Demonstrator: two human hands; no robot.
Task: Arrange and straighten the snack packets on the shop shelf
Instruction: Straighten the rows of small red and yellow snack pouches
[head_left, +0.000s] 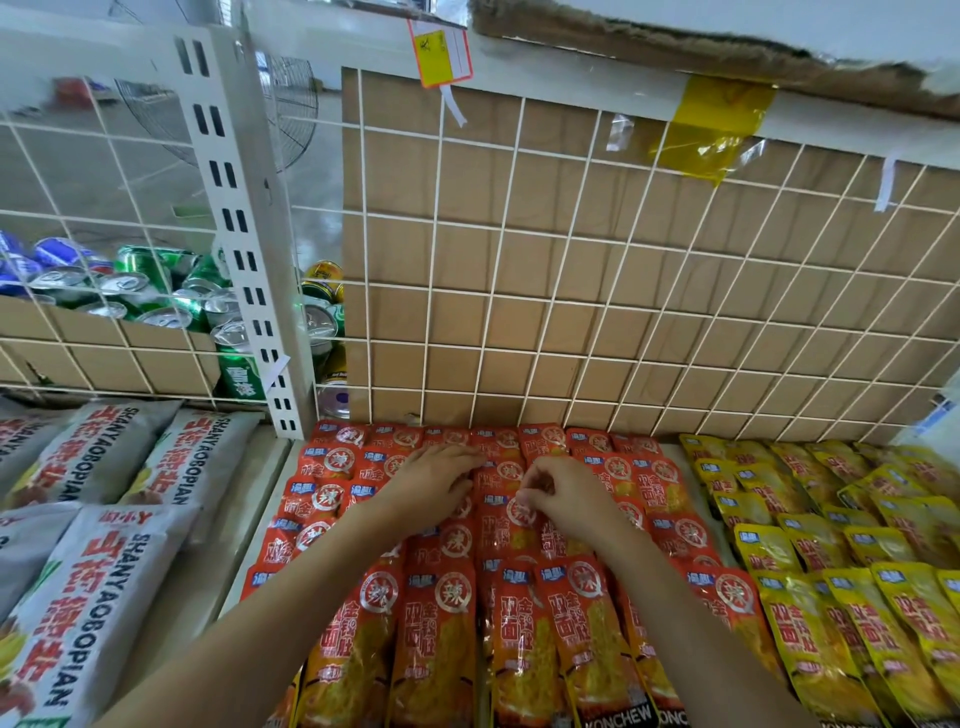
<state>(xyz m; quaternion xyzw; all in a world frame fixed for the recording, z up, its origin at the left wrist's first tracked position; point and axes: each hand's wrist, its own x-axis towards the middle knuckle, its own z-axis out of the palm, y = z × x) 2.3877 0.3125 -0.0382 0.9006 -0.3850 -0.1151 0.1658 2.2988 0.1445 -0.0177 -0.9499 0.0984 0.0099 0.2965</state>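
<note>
Person is reaching both bare arms over the shelf bay w/ the red snack packets (441, 623), which are lying flat in overlapping rows, tops toward the back, filling the bay from the front edge to the wire grid panel (571, 249). L hand (434, 480) is resting palm-down on the rear-centre rows, fingers mostly straight and pointing back-right. It's released, just pressing on the packet tops, not gripping anything. R hand (569, 501) is sitting near it on the right w/ fingers curled in, thumb and fingertips (527, 496) pinching the top edge of one red packet (517, 519) in the centre column, so R is grasping that pack. The hands are lying close together but not touching. Front-row red packs are lying a bit skewed, overlapping each other at slight angles. Yellow snack packets (831, 613) are lying in the same layout directly right of the red block, edges meeting. Left of the red bay, grey bags (104, 571) marked SHANYAOBOPIAN are lying flat. Brown cardboard (675, 312) is standing behind the grid. A slotted white upright (244, 218) is rising at the bay's back-left corner. Drink cans (156, 296) are lying piled behind the grid left of it, a few more showing just right of it. An orange-yellow price tag (440, 52) is hanging from the upper rail, and yellow tape (711, 124) is sticking to the rail further right.
</note>
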